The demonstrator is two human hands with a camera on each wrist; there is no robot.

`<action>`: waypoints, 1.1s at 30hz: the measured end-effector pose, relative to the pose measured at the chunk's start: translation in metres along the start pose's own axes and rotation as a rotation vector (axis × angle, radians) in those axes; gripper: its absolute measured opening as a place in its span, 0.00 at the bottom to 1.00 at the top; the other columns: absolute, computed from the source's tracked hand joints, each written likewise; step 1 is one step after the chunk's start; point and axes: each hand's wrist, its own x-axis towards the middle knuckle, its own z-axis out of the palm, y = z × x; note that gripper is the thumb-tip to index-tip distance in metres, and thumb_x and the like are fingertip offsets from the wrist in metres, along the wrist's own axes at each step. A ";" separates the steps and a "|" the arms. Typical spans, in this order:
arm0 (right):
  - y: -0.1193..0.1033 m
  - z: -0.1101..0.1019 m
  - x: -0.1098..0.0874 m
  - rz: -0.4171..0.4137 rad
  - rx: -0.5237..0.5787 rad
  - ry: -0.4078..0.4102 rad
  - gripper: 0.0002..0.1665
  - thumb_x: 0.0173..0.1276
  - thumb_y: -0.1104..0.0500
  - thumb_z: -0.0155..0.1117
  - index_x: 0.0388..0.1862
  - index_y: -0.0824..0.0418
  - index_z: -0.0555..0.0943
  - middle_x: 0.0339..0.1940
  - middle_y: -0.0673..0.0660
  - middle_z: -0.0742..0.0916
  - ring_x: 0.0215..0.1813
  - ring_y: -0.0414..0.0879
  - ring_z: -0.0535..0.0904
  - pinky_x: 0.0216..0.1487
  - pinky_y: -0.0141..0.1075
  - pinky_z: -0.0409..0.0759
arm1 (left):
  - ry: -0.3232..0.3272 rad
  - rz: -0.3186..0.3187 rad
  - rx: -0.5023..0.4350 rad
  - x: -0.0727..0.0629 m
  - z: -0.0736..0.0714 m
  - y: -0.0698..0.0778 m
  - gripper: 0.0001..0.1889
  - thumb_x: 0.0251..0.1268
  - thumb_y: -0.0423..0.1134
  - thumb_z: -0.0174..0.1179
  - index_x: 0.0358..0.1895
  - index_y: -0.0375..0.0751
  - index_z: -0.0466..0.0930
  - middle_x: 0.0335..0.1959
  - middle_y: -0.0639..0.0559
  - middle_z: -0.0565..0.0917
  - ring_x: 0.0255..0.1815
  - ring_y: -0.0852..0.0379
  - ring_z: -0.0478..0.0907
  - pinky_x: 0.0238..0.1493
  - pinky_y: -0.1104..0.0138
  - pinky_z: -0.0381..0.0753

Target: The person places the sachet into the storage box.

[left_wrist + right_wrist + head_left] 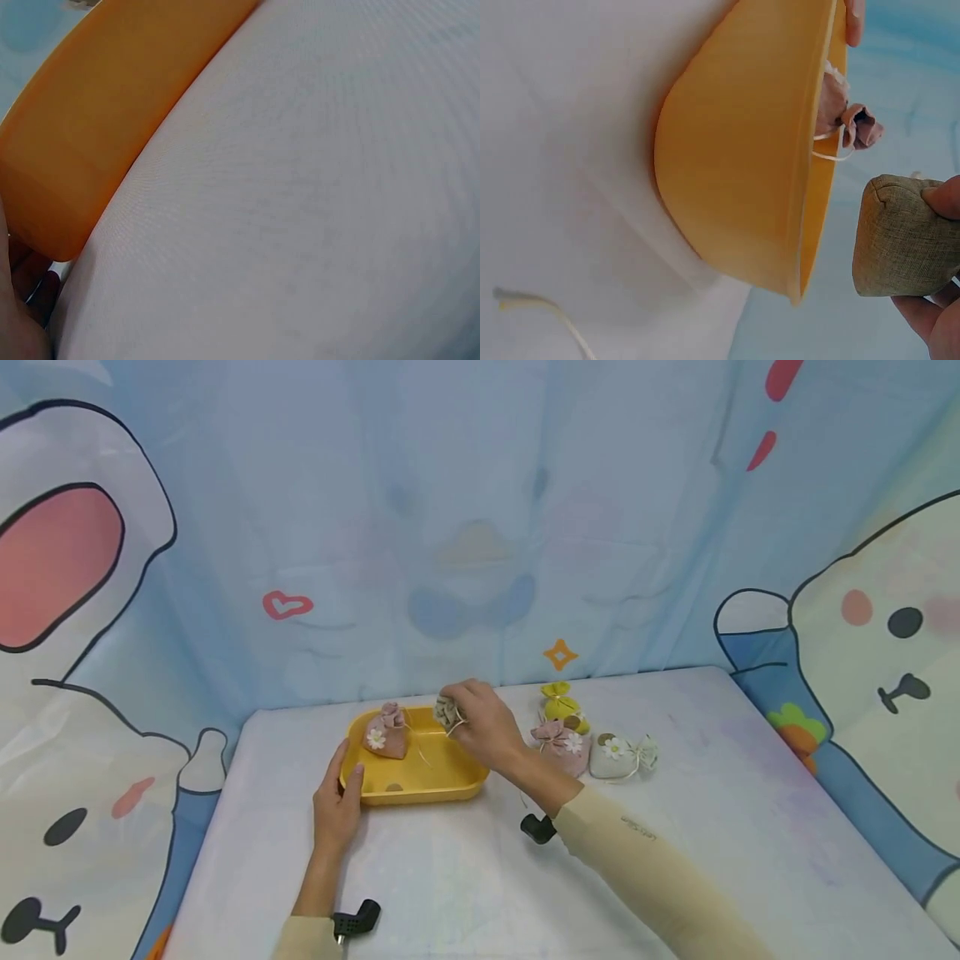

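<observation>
A yellow tray (438,795) stands on the table, and my left hand (337,802) grips its left end, the thumb at the near corner. Inside the tray's left part sits a dusty-pink drawstring pouch (386,735) with a white flower. Over the tray's right side, my right hand (483,722) holds a grey-green drawstring pouch (900,236) between thumb and fingers. In the right wrist view that pouch is just beyond the tray's rim (810,187), its cloth bottom facing the camera.
Right of the tray lie a yellow pouch (558,702), a pink pouch (566,747) and a pale grey pouch (618,758), close together. A printed cloth backdrop (480,527) rises behind the table (450,877). Black wrist devices (357,918) show by both forearms.
</observation>
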 end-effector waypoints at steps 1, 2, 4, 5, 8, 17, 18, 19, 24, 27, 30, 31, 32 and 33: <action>-0.001 0.003 0.001 0.006 -0.001 0.001 0.28 0.63 0.71 0.69 0.63 0.56 0.80 0.57 0.57 0.84 0.57 0.53 0.80 0.54 0.47 0.87 | 0.001 0.000 0.001 0.000 0.000 0.000 0.27 0.83 0.44 0.52 0.81 0.50 0.64 0.80 0.49 0.68 0.83 0.48 0.62 0.81 0.51 0.61; -0.001 0.006 0.001 0.014 -0.001 0.001 0.29 0.63 0.71 0.70 0.63 0.56 0.80 0.57 0.57 0.84 0.57 0.53 0.80 0.54 0.47 0.87 | 0.002 0.000 -0.002 0.000 0.000 -0.001 0.27 0.83 0.44 0.52 0.81 0.50 0.64 0.80 0.49 0.68 0.83 0.48 0.62 0.81 0.52 0.61; -0.002 0.012 0.002 0.036 0.001 -0.004 0.29 0.63 0.69 0.72 0.63 0.55 0.80 0.58 0.57 0.84 0.57 0.52 0.81 0.55 0.47 0.87 | 0.004 -0.003 -0.003 -0.001 0.001 -0.001 0.27 0.83 0.44 0.52 0.81 0.51 0.64 0.80 0.49 0.68 0.83 0.48 0.62 0.81 0.51 0.61; -0.003 0.014 0.002 0.051 0.003 -0.012 0.29 0.63 0.68 0.73 0.63 0.55 0.80 0.58 0.56 0.84 0.58 0.52 0.81 0.55 0.47 0.87 | 0.005 -0.005 -0.002 -0.001 0.001 -0.002 0.27 0.83 0.44 0.53 0.81 0.51 0.65 0.80 0.49 0.68 0.82 0.48 0.62 0.81 0.51 0.62; -0.003 0.022 0.003 0.094 0.008 -0.035 0.29 0.62 0.67 0.74 0.62 0.54 0.79 0.59 0.55 0.84 0.58 0.51 0.81 0.57 0.48 0.86 | 0.008 -0.006 0.003 -0.001 0.001 -0.003 0.27 0.83 0.44 0.53 0.81 0.51 0.65 0.80 0.50 0.69 0.82 0.49 0.62 0.81 0.52 0.62; -0.004 0.039 0.008 0.198 0.016 -0.096 0.28 0.60 0.62 0.79 0.59 0.52 0.79 0.57 0.51 0.84 0.57 0.48 0.79 0.60 0.48 0.85 | 0.018 0.013 0.010 0.000 0.000 -0.001 0.27 0.82 0.42 0.53 0.80 0.50 0.65 0.80 0.49 0.69 0.82 0.49 0.63 0.81 0.59 0.62; -0.004 0.041 0.008 0.204 0.013 -0.101 0.28 0.60 0.61 0.79 0.58 0.52 0.79 0.57 0.51 0.84 0.57 0.47 0.79 0.60 0.47 0.85 | 0.016 0.013 0.008 0.000 0.000 -0.001 0.27 0.82 0.42 0.53 0.80 0.49 0.65 0.80 0.48 0.69 0.82 0.48 0.63 0.81 0.58 0.62; -0.003 0.042 0.009 0.207 0.007 -0.103 0.27 0.60 0.61 0.80 0.57 0.52 0.79 0.56 0.51 0.84 0.56 0.47 0.79 0.59 0.47 0.85 | 0.014 0.011 0.006 0.000 0.000 0.000 0.27 0.82 0.42 0.53 0.80 0.49 0.65 0.80 0.48 0.69 0.82 0.48 0.63 0.81 0.56 0.62; -0.002 0.050 0.012 0.215 -0.027 -0.114 0.25 0.61 0.58 0.80 0.54 0.53 0.78 0.53 0.50 0.84 0.53 0.45 0.79 0.54 0.44 0.85 | 0.002 -0.004 -0.002 0.001 0.000 0.001 0.28 0.83 0.44 0.52 0.81 0.50 0.64 0.81 0.49 0.68 0.83 0.48 0.62 0.81 0.52 0.62; -0.001 0.055 0.013 0.221 -0.043 -0.125 0.24 0.62 0.56 0.79 0.53 0.53 0.78 0.51 0.50 0.83 0.50 0.45 0.79 0.51 0.42 0.85 | 0.003 -0.010 -0.007 0.000 0.001 0.001 0.28 0.83 0.44 0.52 0.81 0.50 0.64 0.80 0.49 0.68 0.83 0.48 0.62 0.81 0.52 0.62; 0.000 0.058 0.015 0.234 -0.056 -0.135 0.24 0.63 0.55 0.79 0.52 0.54 0.77 0.50 0.50 0.83 0.48 0.44 0.79 0.50 0.41 0.85 | 0.004 -0.019 -0.011 0.000 0.001 0.001 0.28 0.83 0.43 0.53 0.81 0.50 0.64 0.80 0.49 0.68 0.83 0.48 0.62 0.82 0.52 0.62; 0.000 0.060 0.016 0.240 -0.059 -0.136 0.24 0.63 0.54 0.79 0.52 0.54 0.77 0.49 0.50 0.83 0.47 0.44 0.79 0.49 0.41 0.84 | 0.004 -0.021 -0.012 0.000 0.001 0.001 0.28 0.83 0.43 0.53 0.81 0.50 0.64 0.80 0.49 0.68 0.83 0.48 0.62 0.82 0.52 0.62; 0.000 0.061 0.016 0.244 -0.063 -0.138 0.23 0.63 0.54 0.79 0.51 0.53 0.77 0.49 0.50 0.83 0.47 0.44 0.78 0.49 0.40 0.84 | 0.003 -0.024 -0.012 0.000 0.000 0.001 0.28 0.83 0.43 0.53 0.81 0.50 0.64 0.81 0.49 0.68 0.83 0.48 0.62 0.82 0.52 0.61; 0.000 0.062 0.017 0.248 -0.063 -0.137 0.23 0.63 0.54 0.79 0.51 0.53 0.76 0.48 0.50 0.83 0.46 0.44 0.78 0.49 0.40 0.84 | 0.002 -0.026 -0.013 -0.001 0.000 0.001 0.28 0.83 0.44 0.53 0.81 0.50 0.64 0.81 0.49 0.68 0.83 0.48 0.61 0.82 0.52 0.61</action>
